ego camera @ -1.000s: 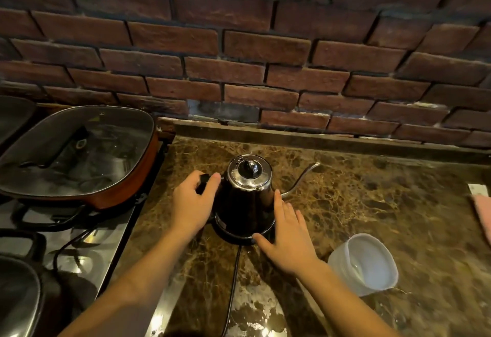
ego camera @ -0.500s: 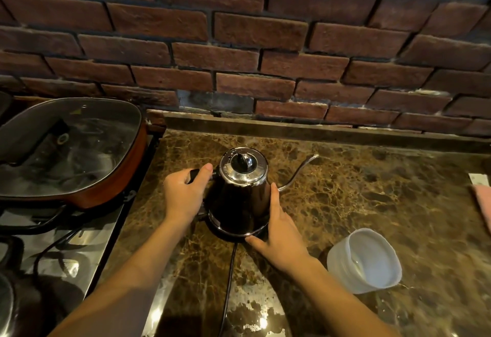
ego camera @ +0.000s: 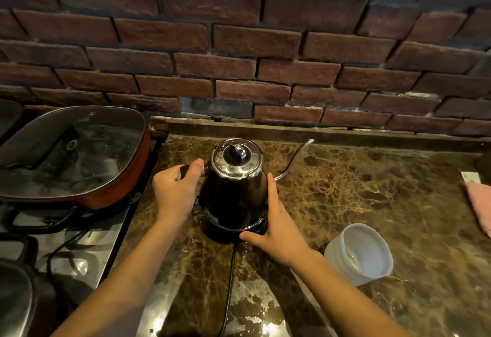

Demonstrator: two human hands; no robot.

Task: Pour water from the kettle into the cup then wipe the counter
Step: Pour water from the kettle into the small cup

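You are at the lifting step: your left hand (ego camera: pixel 176 193) wraps the handle of the kettle (ego camera: pixel 235 188), your right hand (ego camera: pixel 279 226) lies spread against its base, and pouring next calls for carrying it to the cup (ego camera: pixel 358 257) just right of that hand.

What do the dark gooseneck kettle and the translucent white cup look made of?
The dark gooseneck kettle looks like glossy dark-coated metal with a mirror-bright steel lid and spout. The translucent white cup looks like frosted plastic: light passes through its wall.
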